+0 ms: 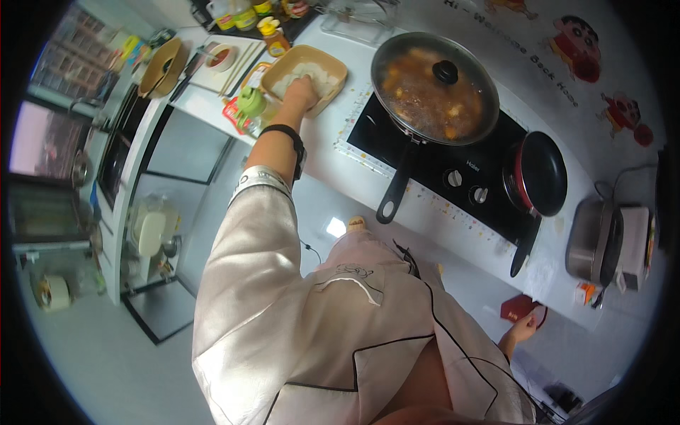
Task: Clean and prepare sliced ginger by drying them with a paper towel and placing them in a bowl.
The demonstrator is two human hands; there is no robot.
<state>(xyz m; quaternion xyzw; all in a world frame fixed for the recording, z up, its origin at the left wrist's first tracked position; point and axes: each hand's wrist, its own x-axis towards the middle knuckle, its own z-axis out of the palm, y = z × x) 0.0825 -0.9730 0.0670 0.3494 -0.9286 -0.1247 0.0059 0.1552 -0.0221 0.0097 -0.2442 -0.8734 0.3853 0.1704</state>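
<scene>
My left hand (pixel 302 92), with a dark band on its wrist, reaches into a tan rectangular basin (pixel 338 69). Its fingers are closed down among pale, translucent noodle-like strands (pixel 312 72), which partly hide the fingertips. At the lower right, below the counter's edge, my right hand (pixel 524 328) grips a dark red flat thing (pixel 519 307) whose kind I cannot make out. To the right of the basin, a lidded pan (pixel 435 88) on the stove holds a brownish-orange stew under a glass lid with a black knob (pixel 445 71).
The black stove (pixel 432 173) also bears a red-sided frying pan (pixel 542 173); both pan handles stick out toward me. Beside the basin stand a green-topped bottle (pixel 251 103) and a yellow sauce bottle (pixel 273 37). A grey appliance (pixel 593 239) sits at the counter's right end.
</scene>
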